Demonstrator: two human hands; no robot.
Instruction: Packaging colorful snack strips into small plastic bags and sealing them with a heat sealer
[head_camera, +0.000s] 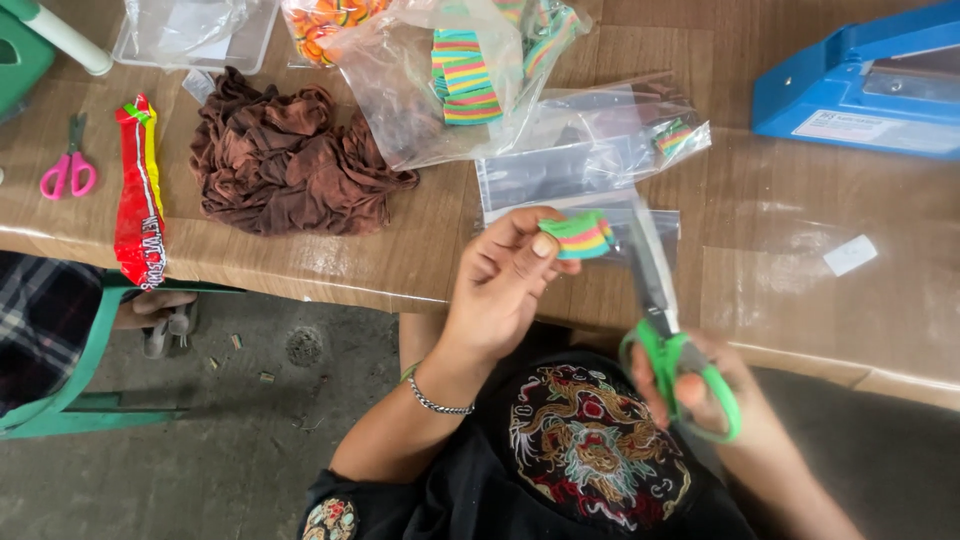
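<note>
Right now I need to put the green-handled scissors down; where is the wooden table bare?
Bare wood lies right of the flat clear bags, below the blue sealing machine, around a small white slip. A narrower strip runs between the crumpled brown cloth and those bags. The far edge, with the candy-filled bags, is crowded.

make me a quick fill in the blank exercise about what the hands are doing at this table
1. The left hand pinches a small rainbow-striped strip between thumb and ____.
2. The right hand holds scissors with ____ plastic handles.
3. A crumpled ____ cloth lies on the wooden table.
4. Small scissors with ____ handles lie near the table's far left edge.

Missing words: fingers; green; brown; pink
</note>
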